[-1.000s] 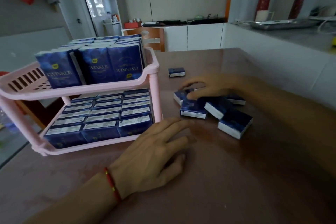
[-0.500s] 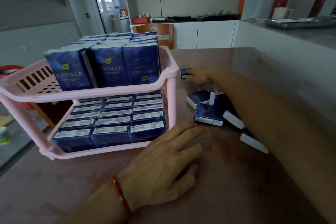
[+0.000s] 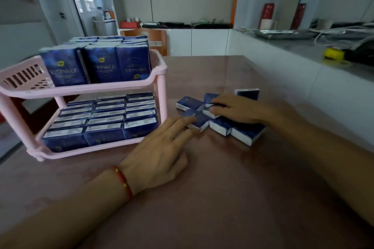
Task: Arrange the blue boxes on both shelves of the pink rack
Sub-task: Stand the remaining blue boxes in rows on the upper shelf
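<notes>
The right hand [image 3: 238,110] has pulled back from the far box onto the loose boxes [image 3: 220,119] mid-frame, fingers curled on one. The left hand [image 3: 159,147] lies flat on the glossy counter [image 3: 222,198], fingertips touching them. Pink plastic rack [image 3: 87,90] left, both shelves packed.

The rack [image 3: 85,90] is pale pink. The boxes [image 3: 248,133] are deep blue with a mottled pattern, white edges and yellow logos. The worktop [image 3: 222,198] is reddish brown. A red bracelet [image 3: 123,181] carries gold beads.
</notes>
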